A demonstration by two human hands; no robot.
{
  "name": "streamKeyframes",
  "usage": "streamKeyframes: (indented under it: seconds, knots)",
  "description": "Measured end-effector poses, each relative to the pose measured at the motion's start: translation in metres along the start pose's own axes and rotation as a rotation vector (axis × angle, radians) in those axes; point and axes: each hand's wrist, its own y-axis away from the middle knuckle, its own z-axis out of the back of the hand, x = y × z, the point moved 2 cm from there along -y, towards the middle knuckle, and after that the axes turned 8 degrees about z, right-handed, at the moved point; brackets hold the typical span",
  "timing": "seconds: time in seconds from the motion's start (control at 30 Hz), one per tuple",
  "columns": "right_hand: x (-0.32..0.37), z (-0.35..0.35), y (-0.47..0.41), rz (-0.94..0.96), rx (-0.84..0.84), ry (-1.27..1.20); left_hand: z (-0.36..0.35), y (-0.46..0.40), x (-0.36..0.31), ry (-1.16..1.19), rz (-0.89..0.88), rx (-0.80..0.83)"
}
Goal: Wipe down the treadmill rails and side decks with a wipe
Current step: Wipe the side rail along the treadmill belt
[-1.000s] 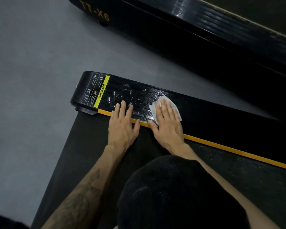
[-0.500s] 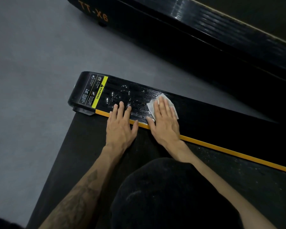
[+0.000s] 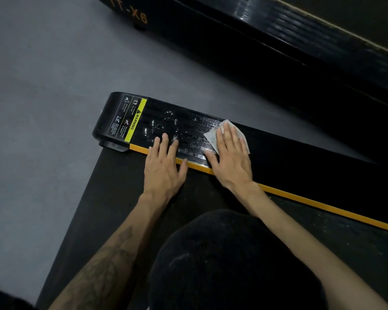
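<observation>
Wipe (image 3: 241,136) lies flat on the ribbed side deck (image 3: 188,128) beneath the right hand (image 3: 230,157), whose fingers are straight and pressing. The left hand (image 3: 164,166) rests spread open beside it, across the orange strip (image 3: 323,206). Wet ribs could let either palm slide, or bunch the wipe and leave streaks.

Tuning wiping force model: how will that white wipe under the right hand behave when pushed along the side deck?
The wipe is probably limp and thin: its exposed edges look creased around the flat right hand. It likely glides easily, since the ribbed side deck glistens wet. It may bunch without palm pressure.
</observation>
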Motion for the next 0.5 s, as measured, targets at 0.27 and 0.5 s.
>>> streamKeyframes:
  seconds: [0.27, 0.5]
  knots:
    - [-0.028, 0.002, 0.034, 0.253, 0.026, 0.061, 0.000, -0.002, 0.001, -0.054, -0.011, 0.024]
    - [-0.011, 0.010, -0.018, -0.001, 0.003, 0.005, 0.000, -0.001, 0.001, -0.062, -0.012, 0.019]
